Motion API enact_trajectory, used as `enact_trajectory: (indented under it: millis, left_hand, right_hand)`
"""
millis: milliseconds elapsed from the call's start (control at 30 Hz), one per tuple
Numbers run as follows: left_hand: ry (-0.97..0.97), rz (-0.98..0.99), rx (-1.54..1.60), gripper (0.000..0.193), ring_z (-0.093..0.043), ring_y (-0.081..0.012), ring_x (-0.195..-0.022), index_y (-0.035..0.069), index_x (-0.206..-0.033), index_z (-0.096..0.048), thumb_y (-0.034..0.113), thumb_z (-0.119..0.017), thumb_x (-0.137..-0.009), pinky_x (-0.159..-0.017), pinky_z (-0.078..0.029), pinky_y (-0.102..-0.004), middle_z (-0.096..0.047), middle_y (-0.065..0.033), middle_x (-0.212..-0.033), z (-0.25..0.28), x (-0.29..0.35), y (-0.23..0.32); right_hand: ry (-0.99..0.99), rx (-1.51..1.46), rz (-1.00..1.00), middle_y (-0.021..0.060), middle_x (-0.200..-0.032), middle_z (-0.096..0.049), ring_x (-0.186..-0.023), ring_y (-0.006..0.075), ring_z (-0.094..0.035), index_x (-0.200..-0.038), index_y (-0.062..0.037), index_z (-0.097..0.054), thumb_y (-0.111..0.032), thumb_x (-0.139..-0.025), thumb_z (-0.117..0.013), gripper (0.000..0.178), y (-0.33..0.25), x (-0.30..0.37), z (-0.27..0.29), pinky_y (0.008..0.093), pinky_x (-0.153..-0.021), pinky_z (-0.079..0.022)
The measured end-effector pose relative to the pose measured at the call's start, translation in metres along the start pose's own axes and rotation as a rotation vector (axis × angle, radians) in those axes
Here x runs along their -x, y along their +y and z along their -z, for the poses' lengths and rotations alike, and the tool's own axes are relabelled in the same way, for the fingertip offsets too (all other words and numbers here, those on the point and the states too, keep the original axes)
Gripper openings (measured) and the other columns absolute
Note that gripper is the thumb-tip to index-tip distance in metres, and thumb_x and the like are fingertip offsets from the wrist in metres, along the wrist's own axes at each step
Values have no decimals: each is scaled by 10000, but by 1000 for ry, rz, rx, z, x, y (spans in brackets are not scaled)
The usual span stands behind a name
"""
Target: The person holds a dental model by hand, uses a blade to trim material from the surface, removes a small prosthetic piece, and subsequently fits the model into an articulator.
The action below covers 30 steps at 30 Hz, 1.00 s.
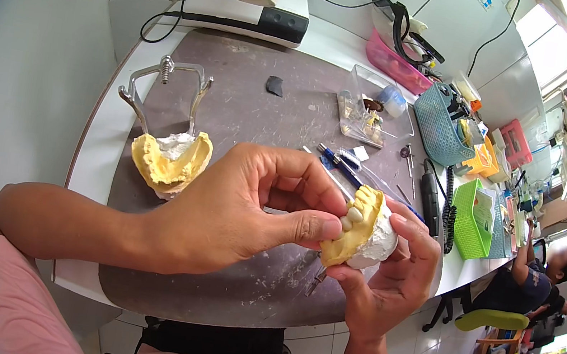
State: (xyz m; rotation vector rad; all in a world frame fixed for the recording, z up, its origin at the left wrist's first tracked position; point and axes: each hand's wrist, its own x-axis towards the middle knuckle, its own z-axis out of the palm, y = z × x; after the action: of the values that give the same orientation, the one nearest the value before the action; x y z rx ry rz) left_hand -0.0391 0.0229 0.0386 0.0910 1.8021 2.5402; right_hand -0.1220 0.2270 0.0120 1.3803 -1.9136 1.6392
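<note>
My right hand (390,286) grips a yellow dental cast (344,245) by its white plaster base (380,241), its fingers wrapped round the far side and its thumb below. My left hand (236,203) reaches across with thumb and index fingertip closed on a few whitish dental crowns (349,219) seated in the cast's tooth row. The fingertips partly hide these crowns. To the left, a second yellow dental cast (167,169) lies on the bench, joined with white plaster to a metal articulator (165,72) that stands open behind it.
A grey mat (235,105) covers the bench. Pens (340,165), a clear plastic box (363,124), a dental handpiece (430,197) and a green basket (471,221) lie rightward. A white machine (248,16) with a hose stands behind. Another person (526,280) sits far right.
</note>
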Motion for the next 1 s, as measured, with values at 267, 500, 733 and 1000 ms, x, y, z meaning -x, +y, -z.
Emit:
enact_trajectory:
  millis: [267, 500, 733, 1000]
  left_hand:
    - [-38, -33, -7, 201, -671, -112, -968, 8, -1072, -650, 96, -741, -916, -876, -587, -274, -692, -65, -1031, 1, -1, -3]
    - [-29, 15, -21, 199, -670, -113, -984, -3, -1079, -655, 100, -731, -926, -894, -581, -275, -695, -83, -1062, 1, 0, 2]
    - [-25, 64, 25, 227, -670, -126, -1005, -19, -1099, -652, 115, -727, -932, -918, -582, -288, -690, -80, -1077, 1, -1, 3]
    - [-29, 65, 17, 230, -671, -135, -1015, -17, -1103, -647, 122, -722, -937, -922, -589, -302, -679, -75, -1079, 1, -1, 3]
  right_hand:
    - [2, 16, 24, 230, -1281, -569, -1156, 289, -638, -1264, -7, -529, -225, -663, -945, 763, 0, 1, 1, 353, -892, -611]
    - [36, 72, 65, 228, -1266, -583, -1144, 298, -646, -1242, -14, -559, -231, -660, -946, 732, -2, 0, -1, 354, -878, -618]
    - [39, 111, 79, 223, -1249, -597, -1128, 297, -656, -1235, -18, -572, -230, -652, -950, 726, -1, 0, -1, 351, -854, -627]
    - [37, 103, 71, 222, -1248, -595, -1128, 293, -655, -1237, -16, -571, -230, -653, -949, 727, -1, 0, -1, 349, -854, -628]
